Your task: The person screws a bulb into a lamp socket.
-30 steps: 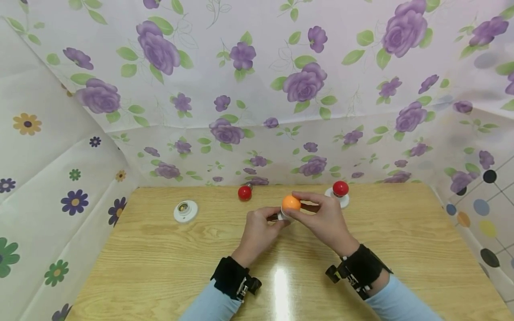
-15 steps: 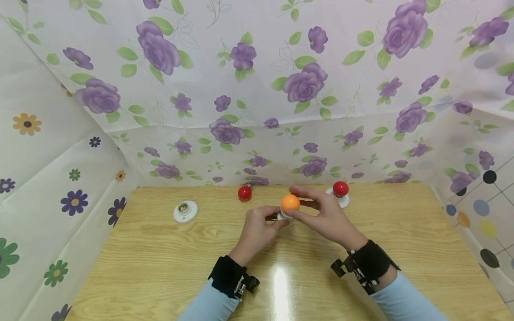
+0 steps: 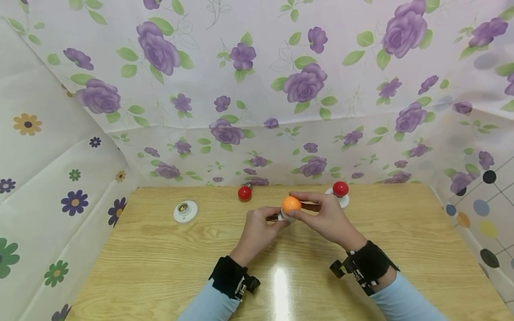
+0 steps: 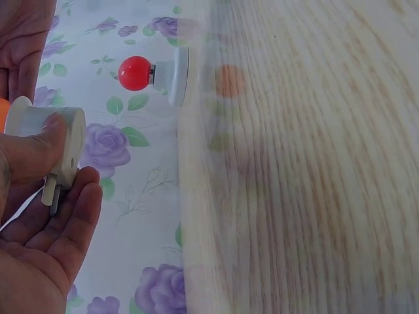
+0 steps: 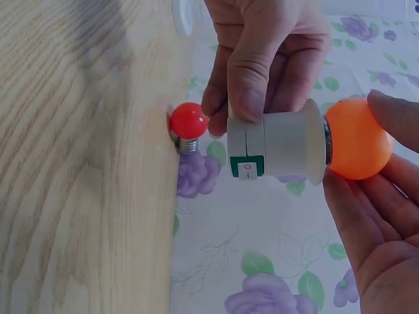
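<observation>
My left hand (image 3: 259,229) grips a white plug-in lamp socket (image 5: 281,144), thumb on its side. Two flat metal prongs (image 4: 50,191) stick out between the fingers in the left wrist view. On the socket's side is a small rocker switch (image 5: 247,166) in a green frame. An orange bulb (image 3: 291,205) sits in the socket's mouth, and a thin dark strip of its base shows at the rim in the right wrist view. The fingers and thumb of my right hand (image 3: 331,220) pinch this bulb from the right. Both hands are over the wooden table, right of its middle.
A loose red bulb (image 3: 244,193) lies near the table's back edge. Behind my right hand, another red bulb (image 3: 340,189) stands in a round white lamp base (image 3: 344,202). A bulbless white lamp base (image 3: 188,217) is at the left. Flowered cloth (image 3: 265,147) rises behind the table.
My right wrist has swung slightly outward to the right. Its index finger lifted off the orange bulb half a second ago and is back on it now. The left hand has barely moved.
</observation>
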A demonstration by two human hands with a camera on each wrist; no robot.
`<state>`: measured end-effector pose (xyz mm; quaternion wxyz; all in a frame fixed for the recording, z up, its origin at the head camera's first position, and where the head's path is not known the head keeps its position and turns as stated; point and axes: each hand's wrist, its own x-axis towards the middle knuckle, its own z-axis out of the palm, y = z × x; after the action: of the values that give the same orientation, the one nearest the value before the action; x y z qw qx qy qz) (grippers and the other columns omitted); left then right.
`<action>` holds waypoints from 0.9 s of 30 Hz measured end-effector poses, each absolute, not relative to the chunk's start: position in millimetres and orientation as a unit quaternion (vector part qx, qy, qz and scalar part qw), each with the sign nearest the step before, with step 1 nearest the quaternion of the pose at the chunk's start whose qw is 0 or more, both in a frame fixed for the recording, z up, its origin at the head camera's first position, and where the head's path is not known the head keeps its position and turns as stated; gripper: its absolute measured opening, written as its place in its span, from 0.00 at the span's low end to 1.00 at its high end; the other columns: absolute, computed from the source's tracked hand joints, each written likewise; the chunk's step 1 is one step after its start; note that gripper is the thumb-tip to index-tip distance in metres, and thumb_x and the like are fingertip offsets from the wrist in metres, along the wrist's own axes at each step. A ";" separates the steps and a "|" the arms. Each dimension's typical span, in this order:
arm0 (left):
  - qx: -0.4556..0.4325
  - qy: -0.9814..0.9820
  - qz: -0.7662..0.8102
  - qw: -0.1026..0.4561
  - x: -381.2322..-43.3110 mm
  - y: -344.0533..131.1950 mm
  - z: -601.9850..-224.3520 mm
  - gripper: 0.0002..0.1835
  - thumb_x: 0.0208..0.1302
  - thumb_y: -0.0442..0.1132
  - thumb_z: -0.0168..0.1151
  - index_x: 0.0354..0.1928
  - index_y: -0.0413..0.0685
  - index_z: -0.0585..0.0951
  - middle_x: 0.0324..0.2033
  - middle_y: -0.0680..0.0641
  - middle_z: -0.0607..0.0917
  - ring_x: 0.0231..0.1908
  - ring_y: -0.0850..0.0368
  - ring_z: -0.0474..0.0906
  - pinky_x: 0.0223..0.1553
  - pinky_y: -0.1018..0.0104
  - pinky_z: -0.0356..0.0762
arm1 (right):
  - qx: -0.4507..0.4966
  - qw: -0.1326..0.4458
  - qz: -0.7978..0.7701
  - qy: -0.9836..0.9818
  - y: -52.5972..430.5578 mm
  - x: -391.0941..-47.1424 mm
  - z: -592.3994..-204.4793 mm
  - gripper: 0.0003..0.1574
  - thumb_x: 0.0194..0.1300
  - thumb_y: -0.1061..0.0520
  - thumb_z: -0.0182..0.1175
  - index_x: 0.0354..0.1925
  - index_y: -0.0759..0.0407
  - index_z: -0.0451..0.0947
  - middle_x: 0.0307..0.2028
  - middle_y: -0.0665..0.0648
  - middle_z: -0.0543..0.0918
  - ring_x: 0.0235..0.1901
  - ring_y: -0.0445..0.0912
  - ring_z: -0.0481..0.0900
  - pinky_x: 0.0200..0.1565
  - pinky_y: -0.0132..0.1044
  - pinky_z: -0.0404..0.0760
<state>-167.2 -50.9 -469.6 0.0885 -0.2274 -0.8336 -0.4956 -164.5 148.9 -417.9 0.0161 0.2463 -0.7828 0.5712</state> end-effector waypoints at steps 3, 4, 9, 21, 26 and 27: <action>-0.226 -0.833 -0.496 0.096 -167.3 -49.7 -470.1 0.14 0.54 0.41 0.68 0.44 0.51 0.83 0.39 0.58 0.82 0.37 0.70 0.77 0.39 0.75 0.74 | 0.240 0.031 0.576 -0.781 144.8 -158.7 -408.1 0.25 0.56 0.57 0.66 0.53 0.59 0.76 0.50 0.53 0.78 0.49 0.45 0.76 0.44 0.41 0.77; -0.226 -0.833 -0.495 0.099 -167.5 -49.4 -470.5 0.14 0.54 0.41 0.68 0.44 0.51 0.83 0.39 0.58 0.82 0.37 0.70 0.77 0.39 0.75 0.74 | 0.239 0.038 0.576 -0.780 143.5 -156.7 -404.6 0.25 0.56 0.58 0.66 0.53 0.60 0.77 0.50 0.54 0.79 0.49 0.45 0.76 0.44 0.42 0.77; -0.228 -0.833 -0.492 0.114 -168.4 -47.3 -471.1 0.13 0.54 0.42 0.68 0.44 0.53 0.83 0.38 0.59 0.82 0.38 0.71 0.76 0.39 0.75 0.74 | 0.234 0.062 0.581 -0.777 138.7 -150.1 -394.1 0.24 0.55 0.60 0.66 0.51 0.64 0.77 0.49 0.59 0.79 0.48 0.47 0.77 0.43 0.43 0.77; -0.225 -0.827 -0.500 0.127 -167.4 -45.0 -468.9 0.12 0.55 0.43 0.68 0.43 0.54 0.84 0.37 0.61 0.82 0.37 0.70 0.77 0.38 0.75 0.74 | 0.233 0.156 0.563 -0.777 137.8 -161.9 -427.4 0.27 0.52 0.53 0.69 0.51 0.53 0.78 0.49 0.48 0.79 0.49 0.43 0.76 0.44 0.43 0.77; -0.243 -0.821 -0.507 0.104 -167.8 -49.5 -470.0 0.12 0.55 0.42 0.68 0.43 0.53 0.83 0.38 0.60 0.82 0.38 0.69 0.77 0.39 0.74 0.74 | 0.244 0.073 0.569 -0.782 144.2 -160.2 -413.7 0.28 0.54 0.54 0.68 0.54 0.51 0.76 0.52 0.49 0.77 0.52 0.43 0.74 0.48 0.40 0.74; -0.246 -0.819 -0.509 0.097 -167.8 -50.5 -470.2 0.12 0.54 0.42 0.68 0.42 0.53 0.83 0.38 0.59 0.82 0.38 0.69 0.77 0.39 0.74 0.74 | 0.246 0.053 0.571 -0.782 145.4 -159.0 -409.6 0.27 0.55 0.54 0.67 0.55 0.51 0.75 0.52 0.49 0.77 0.52 0.44 0.74 0.48 0.40 0.74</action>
<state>-167.8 -50.5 -470.2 0.0975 -0.2462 -0.8193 -0.5085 -159.0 145.4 -409.6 0.0526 0.2460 -0.7815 0.5709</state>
